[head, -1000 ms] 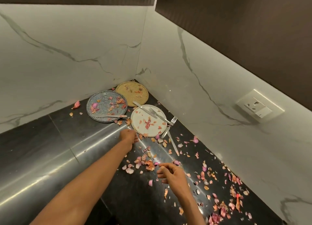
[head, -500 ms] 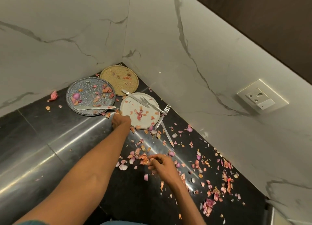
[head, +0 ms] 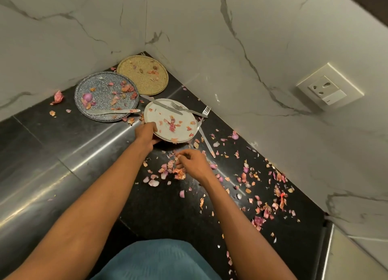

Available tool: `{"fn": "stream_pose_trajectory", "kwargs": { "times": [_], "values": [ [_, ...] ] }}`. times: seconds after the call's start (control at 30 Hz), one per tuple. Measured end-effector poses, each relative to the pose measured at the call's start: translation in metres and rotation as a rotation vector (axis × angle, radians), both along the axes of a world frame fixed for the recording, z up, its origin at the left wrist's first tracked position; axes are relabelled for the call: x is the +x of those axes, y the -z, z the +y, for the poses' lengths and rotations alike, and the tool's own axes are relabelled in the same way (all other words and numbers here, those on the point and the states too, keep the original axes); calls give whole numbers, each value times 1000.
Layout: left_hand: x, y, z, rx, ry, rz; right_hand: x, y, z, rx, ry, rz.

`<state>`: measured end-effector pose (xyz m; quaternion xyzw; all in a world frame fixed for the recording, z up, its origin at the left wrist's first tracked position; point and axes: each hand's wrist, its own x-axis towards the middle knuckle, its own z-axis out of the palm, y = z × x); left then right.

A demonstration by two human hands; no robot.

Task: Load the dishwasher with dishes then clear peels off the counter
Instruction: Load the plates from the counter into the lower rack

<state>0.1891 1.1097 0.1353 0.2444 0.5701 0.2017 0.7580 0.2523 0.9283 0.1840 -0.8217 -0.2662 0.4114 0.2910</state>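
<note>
— What does the person wear on the arms?

— Nothing that shows. Both forearms are bare up to the bottom edge of the view, with no sleeve, watch or bracelet on either. The left hand (head: pixel 147 133) and the right hand (head: pixel 194 162) carry no gloves or rings.

— Any clothing in view at all?

— One piece: a blue-teal garment (head: pixel 156 260) with a fine, ribbed-looking weave, low in the middle between the arms.

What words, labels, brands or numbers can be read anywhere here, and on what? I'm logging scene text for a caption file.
None can be read.
The wall socket plate shows only holes and a switch, no legible marking.
The white plate, blue plate and tan plate carry speckle and peels only.
The cutlery shows no readable stamp; too small to tell.
</note>
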Motion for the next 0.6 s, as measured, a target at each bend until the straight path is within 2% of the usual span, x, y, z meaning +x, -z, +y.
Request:
{"fn": "stream_pose_trajectory", "kwargs": {
  "times": [0.1, 0.17, 0.37, 0.5, 0.6],
  "values": [
    [-10, -4, -9, -12, -1, -63, 5, 6, 5, -34, 4, -78],
    [-15, -9, -16, -17, -23, -101, 7, 9, 6, -32, 79, -72],
    [-30, -30, -36, -39, -70, -177, 8, 9, 17, 122, 516, 385],
    [-38, -36, -41, -93, -49, -236, 6, 4, 24, 285, 687, 486],
    [-45, -43, -50, -168, -21, -317, 12, -7, 30, 323, 759, 468]
  ]
}}
